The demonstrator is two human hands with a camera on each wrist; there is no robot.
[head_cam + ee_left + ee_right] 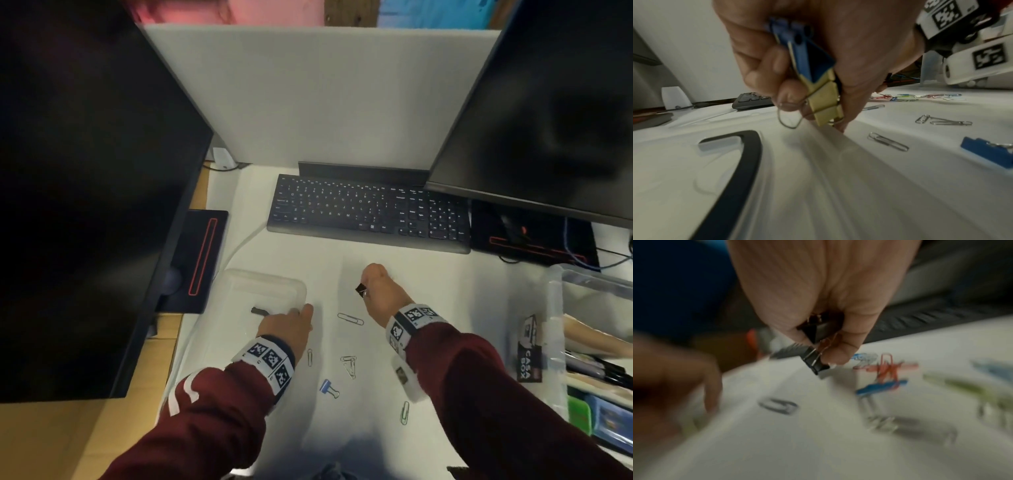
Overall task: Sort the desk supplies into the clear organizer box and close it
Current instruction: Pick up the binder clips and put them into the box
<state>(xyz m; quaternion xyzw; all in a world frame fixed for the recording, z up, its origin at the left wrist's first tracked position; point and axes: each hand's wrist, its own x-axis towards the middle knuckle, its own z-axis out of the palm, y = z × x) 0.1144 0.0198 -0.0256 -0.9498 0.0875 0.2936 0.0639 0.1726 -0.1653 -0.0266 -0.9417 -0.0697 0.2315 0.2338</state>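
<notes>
My left hand [291, 322] rests at the right edge of the clear organizer box [263, 284], whose lid carries a dark latch [731, 170]. Its fingers curl round a bunch of binder clips [813, 71], blue and gold ones. My right hand [373, 287] hovers over the white desk and pinches black binder clips [816, 361], seen too in the head view as the black binder clips [360, 288]. A blue binder clip [328, 387] and silver paper clips [349, 365] lie loose between my arms. Coloured paper clips [884, 369] lie beyond my right fingers.
A black keyboard [370, 212] lies behind the hands, between two dark monitors [85, 192]. A clear storage bin [596, 346] with pens and packets stands at the right edge. A green paper clip [405, 413] lies near my right sleeve.
</notes>
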